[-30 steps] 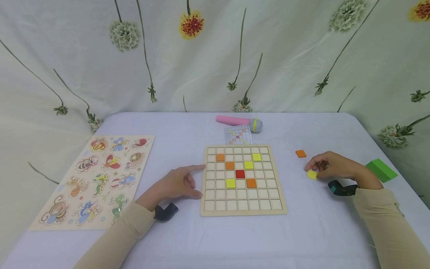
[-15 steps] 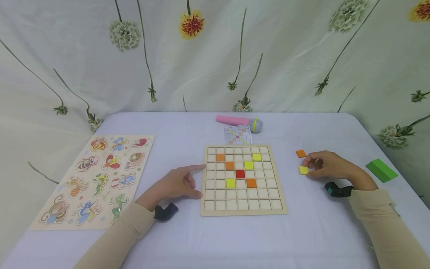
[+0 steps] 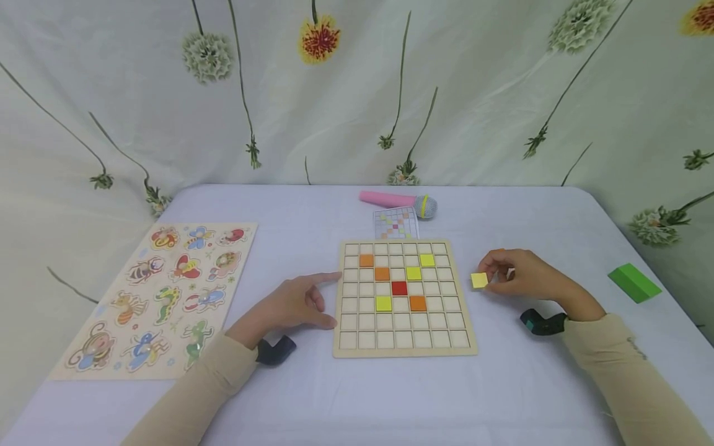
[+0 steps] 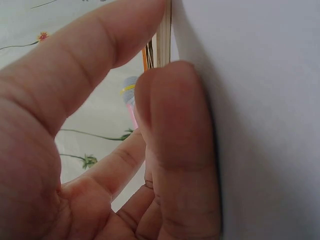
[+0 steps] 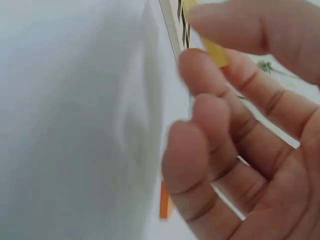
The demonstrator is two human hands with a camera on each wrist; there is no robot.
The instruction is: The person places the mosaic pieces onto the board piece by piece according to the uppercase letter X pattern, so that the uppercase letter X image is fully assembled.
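My right hand (image 3: 521, 275) pinches a yellow square tile (image 3: 479, 280) just off the right edge of the wooden grid board (image 3: 404, 353). In the right wrist view the tile (image 5: 214, 52) sits between thumb and fingers. Orange, yellow and red tiles lie in cells of the board, including a red tile (image 3: 399, 288) near its middle. My left hand (image 3: 290, 305) rests at the board's left edge, with index finger and thumb stretched out against it. An orange tile (image 5: 165, 201) on the table shows in the right wrist view; the right hand mostly covers it in the head view.
Behind the board lie a small pattern card (image 3: 396, 223) and a pink toy microphone (image 3: 390, 199). At the left is a puzzle board with cartoon insects (image 3: 162, 297). A green block (image 3: 634, 283) stands at the right, on the white-covered table (image 3: 401, 402).
My right hand has moved left with the yellow tile, from beside the orange tile toward the board, and now covers most of the orange tile. My left hand has stayed in place.
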